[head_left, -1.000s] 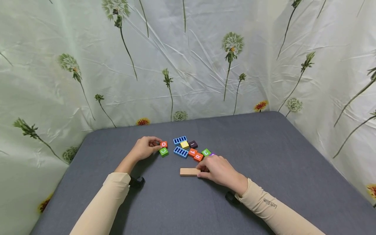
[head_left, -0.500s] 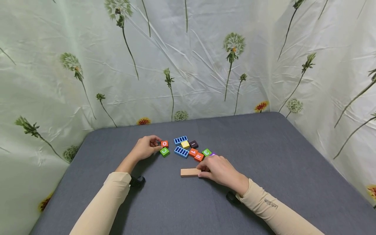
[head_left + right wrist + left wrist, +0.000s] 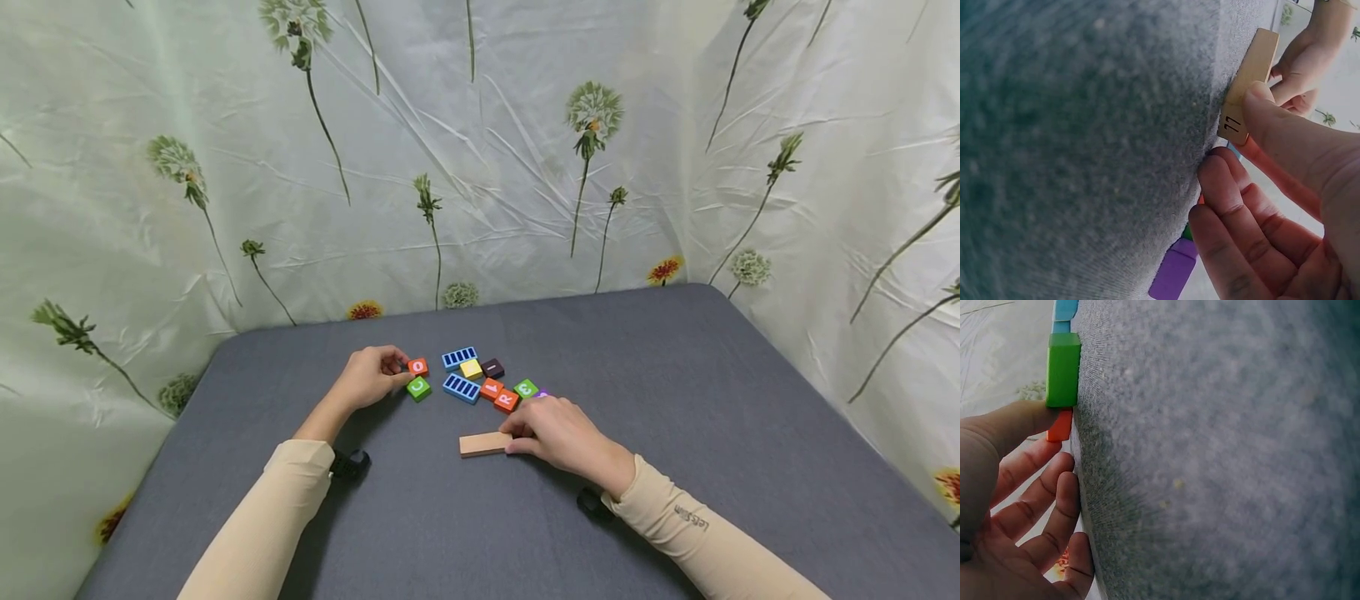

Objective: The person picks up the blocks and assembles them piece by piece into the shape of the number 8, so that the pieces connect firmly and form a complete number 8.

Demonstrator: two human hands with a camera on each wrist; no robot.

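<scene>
At the left of the grey table (image 3: 675,400), a beige sleeve (image 3: 258,517) leads to the left hand (image 3: 367,379). Its grip is nearly closed: the thumb and forefinger seem, as far as this angle permits to judge, to pinch the orange block marked O (image 3: 418,366), while the other fingers are bent loosely. Just on the near side of this block lies the green block marked C (image 3: 418,389), close to the thumb.

Further right lie two blue blocks with dark bars, the far one (image 3: 459,358) and the near one (image 3: 461,389), with a yellow block (image 3: 470,369) between them and a dark block (image 3: 492,368) beside the yellow.

Nearer to the person, the plain wooden block (image 3: 480,445) lies flat, slightly slanted. Behind it are the orange block marked 1 (image 3: 491,388), the orange block marked R (image 3: 506,401), the green block marked 3 (image 3: 525,388) and a purple block (image 3: 1174,275), partly covered by the right hand (image 3: 558,429). This hand's grip is closed on the wooden block's right end, which bears the number 77, between thumb and forefinger.
</scene>
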